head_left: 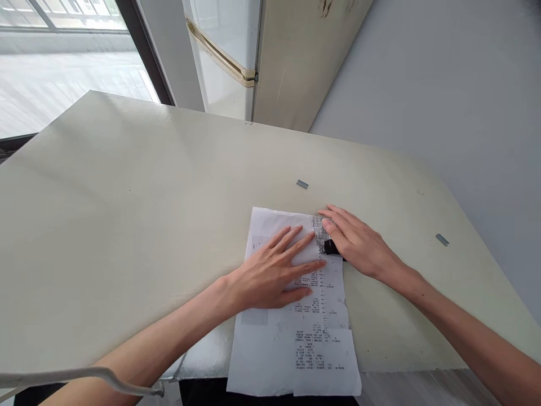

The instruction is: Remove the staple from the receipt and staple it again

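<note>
A sheet of printed paper (270,355) lies on the table, creased, its lower end reaching past the front edge. My left hand (279,270) is spread flat on it with the fingers apart, pressing it down. At the sheet's upper right edge, my right hand (355,239) is curled over a small black tool, which looks like a roller stamp (332,247). Most of it is hidden under the palm and fingers. Beside it, a band of dense black marks (320,226) covers the upper right of the sheet.
The pale table (147,225) has grey strips stuck on it, one strip (302,184) beyond the sheet and another strip (442,239) to the right. A grey cable (84,373) crosses at lower left. A fridge (287,62) and a wall (443,84) stand behind.
</note>
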The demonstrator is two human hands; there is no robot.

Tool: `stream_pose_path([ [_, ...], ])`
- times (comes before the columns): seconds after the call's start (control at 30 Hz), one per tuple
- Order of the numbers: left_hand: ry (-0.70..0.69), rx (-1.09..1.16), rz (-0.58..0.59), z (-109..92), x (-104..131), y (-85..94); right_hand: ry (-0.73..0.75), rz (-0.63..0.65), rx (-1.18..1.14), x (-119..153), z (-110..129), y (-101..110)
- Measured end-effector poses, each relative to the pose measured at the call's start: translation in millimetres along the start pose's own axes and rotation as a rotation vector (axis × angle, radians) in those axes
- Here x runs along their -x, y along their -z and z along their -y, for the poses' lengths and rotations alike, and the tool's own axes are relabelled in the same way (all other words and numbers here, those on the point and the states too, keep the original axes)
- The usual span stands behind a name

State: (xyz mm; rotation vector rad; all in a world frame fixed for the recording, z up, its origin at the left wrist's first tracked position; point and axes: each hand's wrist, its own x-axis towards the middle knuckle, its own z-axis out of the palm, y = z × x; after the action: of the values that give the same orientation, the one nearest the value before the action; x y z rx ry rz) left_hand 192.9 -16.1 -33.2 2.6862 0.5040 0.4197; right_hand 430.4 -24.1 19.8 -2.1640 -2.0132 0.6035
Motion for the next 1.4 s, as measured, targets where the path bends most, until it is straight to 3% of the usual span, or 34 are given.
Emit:
stream_pose_path([
  [0.3,0.001,-0.001,-0.005,0.2,1.1,0.5,-0.065,0.043,-0.039,1.1,3.0,6.1],
  [1.4,0.002,-0.018,-0.012,-1.2,0.3,1.5,-0.061,0.045,0.008,1.0,1.0,6.9],
])
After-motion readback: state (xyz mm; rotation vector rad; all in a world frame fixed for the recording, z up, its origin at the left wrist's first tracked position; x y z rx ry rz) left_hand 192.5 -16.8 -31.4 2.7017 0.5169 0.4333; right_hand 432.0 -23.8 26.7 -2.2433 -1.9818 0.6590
